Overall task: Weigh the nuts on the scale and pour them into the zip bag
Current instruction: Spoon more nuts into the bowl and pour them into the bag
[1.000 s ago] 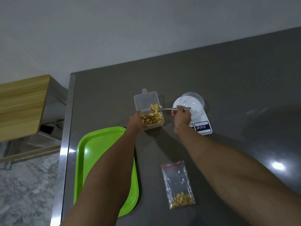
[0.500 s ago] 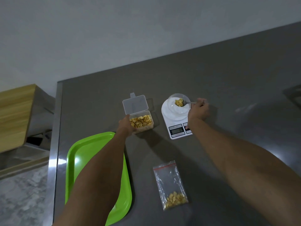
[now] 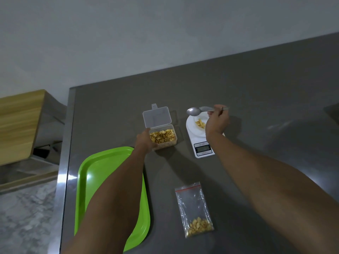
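Taking the scale (image 3: 201,143) as our reference, we record the right hand (image 3: 217,121) above its far side, fingers curled round the handle of a metal spoon (image 3: 194,111) whose emptied bowl points left, clear of the platform; we judge it is held level there because its load now lies in the clear bowl (image 3: 197,125) on the scale, where a small heap of nuts (image 3: 200,123) shows. To the left of the scale stands the open plastic container (image 3: 163,138), lid hinged back, well filled with nuts; the left hand (image 3: 145,140) grips its near left corner, in our judgement to steady it against the scooping. The scale's display faces us, but we cannot read its figures. Nearer to us than the scale lies the zip bag (image 3: 194,209), flat, red seal toward the scale, a small portion of nuts at its bottom; we cannot tell whether it is sealed. Left of the scale and nearer, a green tray (image 3: 88,180) lies under the left forearm. All rest on a dark grey table (image 3: 266,107) with a metal left edge. Beyond it we note a plain grey wall, a wooden unit and marble-patterned floor to the left.
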`<state>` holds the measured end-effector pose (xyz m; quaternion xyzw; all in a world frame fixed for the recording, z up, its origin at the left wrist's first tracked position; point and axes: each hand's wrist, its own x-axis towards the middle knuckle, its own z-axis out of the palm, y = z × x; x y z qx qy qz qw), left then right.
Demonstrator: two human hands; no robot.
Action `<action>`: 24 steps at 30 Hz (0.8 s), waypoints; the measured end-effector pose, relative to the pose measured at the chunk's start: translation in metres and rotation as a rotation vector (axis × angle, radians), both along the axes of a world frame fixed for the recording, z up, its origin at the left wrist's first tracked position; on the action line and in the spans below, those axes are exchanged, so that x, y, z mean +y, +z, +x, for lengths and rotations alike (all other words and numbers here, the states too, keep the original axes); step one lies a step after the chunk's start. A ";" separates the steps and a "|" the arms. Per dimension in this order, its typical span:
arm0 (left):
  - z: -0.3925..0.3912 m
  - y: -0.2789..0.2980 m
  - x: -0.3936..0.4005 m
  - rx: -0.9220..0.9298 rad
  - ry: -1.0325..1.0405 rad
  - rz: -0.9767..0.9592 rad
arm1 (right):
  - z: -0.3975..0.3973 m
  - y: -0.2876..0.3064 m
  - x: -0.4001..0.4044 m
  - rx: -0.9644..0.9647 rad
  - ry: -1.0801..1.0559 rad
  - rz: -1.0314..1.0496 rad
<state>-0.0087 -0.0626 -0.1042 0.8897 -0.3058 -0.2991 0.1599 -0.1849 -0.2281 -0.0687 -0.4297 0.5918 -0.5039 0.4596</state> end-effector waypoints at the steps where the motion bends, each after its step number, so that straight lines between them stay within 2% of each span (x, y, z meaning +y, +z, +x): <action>1: 0.001 -0.001 0.001 0.003 -0.002 -0.007 | 0.007 -0.002 0.006 0.000 0.038 -0.004; 5: 0.002 -0.002 0.002 -0.004 -0.018 -0.011 | 0.027 -0.016 0.033 0.113 0.295 -0.034; 8: 0.005 -0.004 0.003 0.001 -0.014 -0.005 | 0.034 -0.033 0.047 0.275 0.540 -0.144; 12: 0.010 -0.014 0.005 0.029 -0.001 -0.050 | 0.032 -0.050 0.055 0.377 0.750 -0.242; 15: 0.009 -0.014 0.009 0.031 0.011 -0.074 | 0.030 -0.061 0.059 0.404 0.766 -0.170; 19: 0.009 -0.015 0.010 0.043 0.030 -0.092 | 0.033 -0.071 0.061 0.413 0.681 0.018; 24: 0.010 -0.015 0.010 0.047 0.045 -0.094 | 0.034 -0.072 0.062 0.197 0.445 0.243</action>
